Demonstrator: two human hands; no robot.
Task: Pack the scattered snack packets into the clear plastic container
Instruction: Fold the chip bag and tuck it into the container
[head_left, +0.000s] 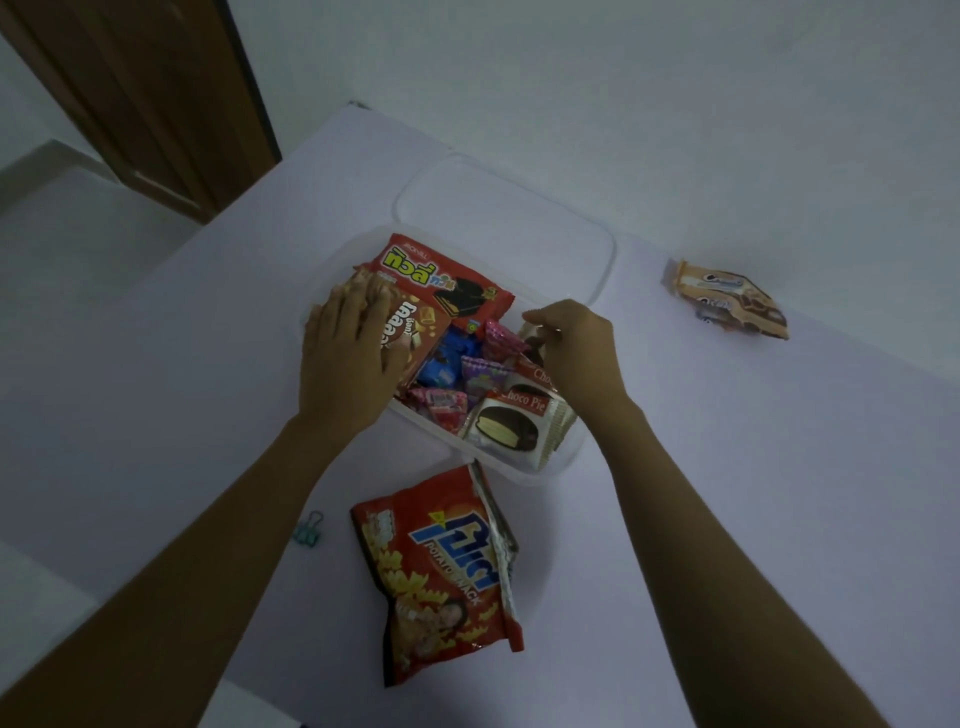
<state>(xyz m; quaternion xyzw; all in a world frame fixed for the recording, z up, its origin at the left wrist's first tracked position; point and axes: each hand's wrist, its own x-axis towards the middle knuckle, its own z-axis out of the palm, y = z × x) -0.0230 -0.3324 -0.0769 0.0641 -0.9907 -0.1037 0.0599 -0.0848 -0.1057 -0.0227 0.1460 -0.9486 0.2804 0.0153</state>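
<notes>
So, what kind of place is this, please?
Probably a room in a home: a plain white table, a dark brown wooden door beside bare white walls, and a clear plastic container of colourful snack packets.

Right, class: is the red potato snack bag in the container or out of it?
Out. The potato snack bag lies flat on the table, on the near side of the container, outside its rim.

**Materials before you**
Your container (563, 460) and lid (504, 218) are clear, smooth plastic; the packets (452, 280) and the bag (441, 571) are glossy film, silvery inside; the table (156, 364) looks matt and smooth, the door (156, 78) dark wood.
</notes>
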